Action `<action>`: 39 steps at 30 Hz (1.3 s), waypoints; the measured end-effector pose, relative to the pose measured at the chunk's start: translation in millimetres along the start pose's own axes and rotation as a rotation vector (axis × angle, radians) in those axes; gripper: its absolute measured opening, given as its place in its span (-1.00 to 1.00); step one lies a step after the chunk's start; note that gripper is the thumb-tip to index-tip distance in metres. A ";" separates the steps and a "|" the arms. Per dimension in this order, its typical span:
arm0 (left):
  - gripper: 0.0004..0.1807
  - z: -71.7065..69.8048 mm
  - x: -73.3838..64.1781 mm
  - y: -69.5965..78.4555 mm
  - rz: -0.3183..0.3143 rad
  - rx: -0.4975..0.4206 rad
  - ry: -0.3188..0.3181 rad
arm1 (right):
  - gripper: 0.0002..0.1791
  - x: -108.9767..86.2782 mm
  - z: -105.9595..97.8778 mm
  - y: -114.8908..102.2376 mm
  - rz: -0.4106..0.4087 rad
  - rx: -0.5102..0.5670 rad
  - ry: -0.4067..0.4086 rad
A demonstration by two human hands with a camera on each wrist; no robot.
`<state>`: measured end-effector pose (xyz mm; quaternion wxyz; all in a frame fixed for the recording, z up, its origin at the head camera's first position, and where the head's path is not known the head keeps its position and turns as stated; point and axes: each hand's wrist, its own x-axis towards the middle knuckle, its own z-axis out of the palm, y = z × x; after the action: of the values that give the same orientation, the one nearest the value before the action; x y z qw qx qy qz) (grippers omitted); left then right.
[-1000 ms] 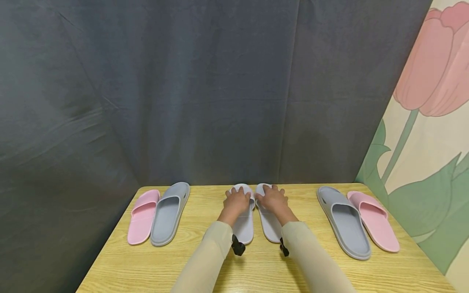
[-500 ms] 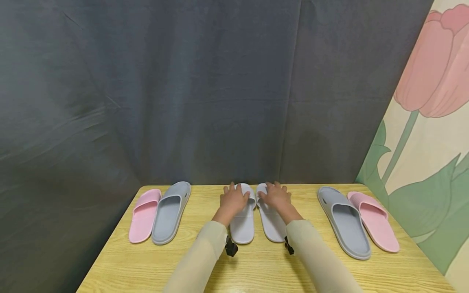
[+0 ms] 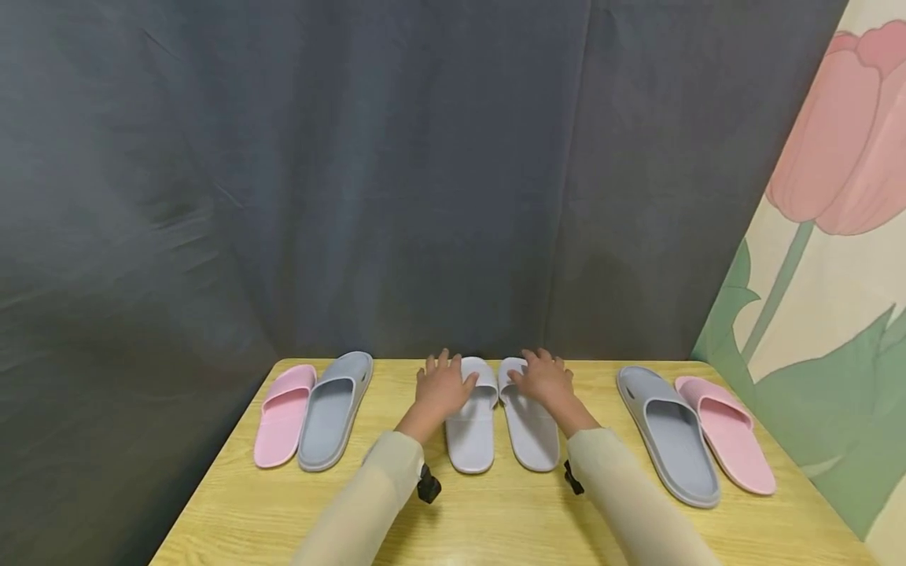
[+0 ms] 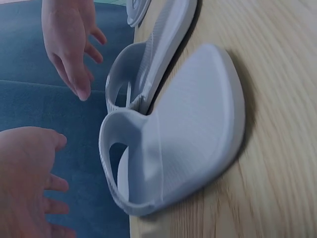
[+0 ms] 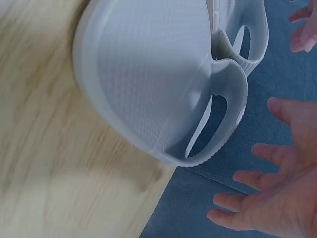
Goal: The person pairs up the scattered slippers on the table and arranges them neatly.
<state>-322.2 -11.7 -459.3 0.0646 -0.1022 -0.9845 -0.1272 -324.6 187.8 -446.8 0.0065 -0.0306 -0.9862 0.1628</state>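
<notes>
Two pale grey-white slippers lie side by side on the table in the head view, a left one (image 3: 470, 444) and a right one (image 3: 534, 444), their straps almost meeting. My left hand (image 3: 442, 387) hovers above the left slipper's outer side, fingers spread, holding nothing. Over the right slipper's strap is my right hand (image 3: 546, 382), likewise spread and without anything in it. Both wrist views show a gap between hand and slipper: the left hand (image 4: 25, 183) is apart from the nearer slipper (image 4: 198, 109), and the right hand (image 5: 277, 173) is clear of its slipper (image 5: 148, 69).
At the left of the wooden table (image 3: 495, 519) lie a pink slipper (image 3: 278, 432) and a larger grey slipper (image 3: 329, 424). Another grey slipper (image 3: 675, 448) and pink slipper (image 3: 736, 448) lie at the right. A dark curtain (image 3: 425, 181) hangs behind; a tulip-painted wall (image 3: 842, 291) stands right.
Both hands have lifted off the middle slippers and drawn apart, the left hand leftwards and the right hand rightwards, with fingers spreading. The slippers stay in place on the table.
</notes>
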 end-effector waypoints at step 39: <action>-0.24 -25.1 -34.6 -85.9 0.015 0.115 0.150 | -0.25 -16.3 -27.8 49.9 -0.057 0.014 0.064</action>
<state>-304.7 -106.0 -460.9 0.1449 -0.0958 -0.9817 -0.0774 -304.8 242.8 -436.6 0.0428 -0.0078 -0.9848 0.1683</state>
